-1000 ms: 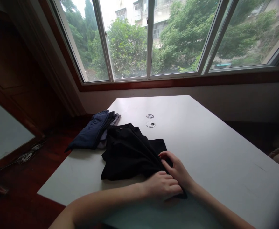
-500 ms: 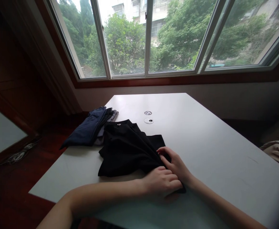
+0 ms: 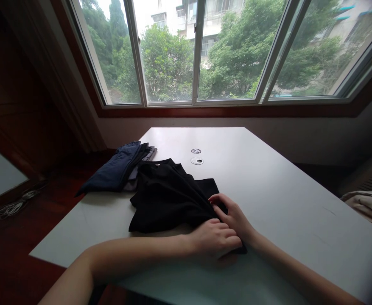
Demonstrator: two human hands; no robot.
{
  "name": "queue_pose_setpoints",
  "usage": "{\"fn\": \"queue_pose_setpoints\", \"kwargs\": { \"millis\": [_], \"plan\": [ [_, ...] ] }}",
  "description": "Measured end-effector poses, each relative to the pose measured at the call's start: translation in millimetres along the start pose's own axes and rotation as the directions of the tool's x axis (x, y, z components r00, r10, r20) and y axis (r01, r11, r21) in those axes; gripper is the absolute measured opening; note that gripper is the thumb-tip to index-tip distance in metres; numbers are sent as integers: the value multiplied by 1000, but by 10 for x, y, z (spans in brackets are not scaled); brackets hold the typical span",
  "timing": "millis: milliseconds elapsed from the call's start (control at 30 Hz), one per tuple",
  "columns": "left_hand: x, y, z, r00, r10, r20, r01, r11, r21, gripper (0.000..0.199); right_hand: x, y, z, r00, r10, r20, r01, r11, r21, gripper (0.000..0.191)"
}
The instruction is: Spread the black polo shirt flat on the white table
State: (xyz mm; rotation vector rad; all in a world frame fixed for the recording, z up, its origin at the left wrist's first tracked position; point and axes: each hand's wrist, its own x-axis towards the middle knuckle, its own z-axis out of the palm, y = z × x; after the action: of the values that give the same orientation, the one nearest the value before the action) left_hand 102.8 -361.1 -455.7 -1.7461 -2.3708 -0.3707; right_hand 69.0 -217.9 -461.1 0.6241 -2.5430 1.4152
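A black T-shirt [image 3: 168, 197] lies bunched in folds on the white table [image 3: 287, 212], its collar toward the far side. My left hand [image 3: 214, 237] presses closed over the shirt's near right edge, with a corner of black cloth showing beneath it. Just beyond it, my right hand [image 3: 230, 216] pinches the same fold between its fingers. The two hands touch each other, and they hide that part of the shirt.
A stack of folded navy and grey clothes [image 3: 117, 169] sits left of the shirt. Two round cable grommets [image 3: 197, 161] are set in the tabletop. A window runs behind the table, and a beige cloth [image 3: 368, 205] lies at the right.
My hands and the shirt stay in about the same grip. The whole scene shifts slightly in view as my head moves, and the table's left corner slides further left.
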Motion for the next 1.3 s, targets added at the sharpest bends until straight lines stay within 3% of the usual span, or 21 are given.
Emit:
{"fn": "queue_pose_setpoints", "kwargs": {
  "millis": [233,433,700,1300],
  "plan": [
    [1,-9,34,999,20,-45,-20,1000,9,19,-5,93,23,990,-78,-119,67,993,-95,23],
    [5,-5,18,999,24,-43,-24,1000,-3,18,-14,157,39,989,-56,-136,42,994,-103,28],
    [6,1,-6,999,26,-38,-26,1000,14,20,-23,128,26,997,-22,-75,22,1000,-8,31],
    [6,3,-33,1000,21,10,-21,999,40,22,-14,93,11,1000,4,9,-4,1000,-18,23]
  ]
}}
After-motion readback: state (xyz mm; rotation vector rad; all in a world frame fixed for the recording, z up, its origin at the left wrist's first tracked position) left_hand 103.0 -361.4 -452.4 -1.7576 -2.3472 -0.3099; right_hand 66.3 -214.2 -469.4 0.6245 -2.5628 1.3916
